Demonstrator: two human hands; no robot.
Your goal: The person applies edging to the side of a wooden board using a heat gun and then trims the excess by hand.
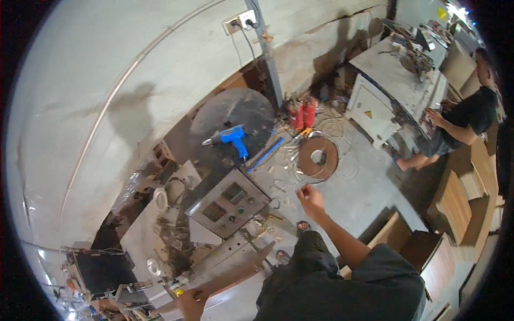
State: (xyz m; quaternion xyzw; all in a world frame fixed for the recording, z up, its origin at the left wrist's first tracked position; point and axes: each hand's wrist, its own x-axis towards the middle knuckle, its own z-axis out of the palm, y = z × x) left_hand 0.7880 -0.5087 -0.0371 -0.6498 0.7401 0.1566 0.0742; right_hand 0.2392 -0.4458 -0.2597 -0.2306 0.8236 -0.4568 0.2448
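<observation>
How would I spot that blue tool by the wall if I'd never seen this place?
Start at the pale wall and find the big dark round disc leaning at its foot. The tool lies on the disc's lower part. It is pistol-shaped, bright blue with a silvery nose, the only blue gun-like thing there; the red canisters stand to its right.

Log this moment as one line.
left hand: on machine edge | right hand: raised, empty | control box between
</observation>
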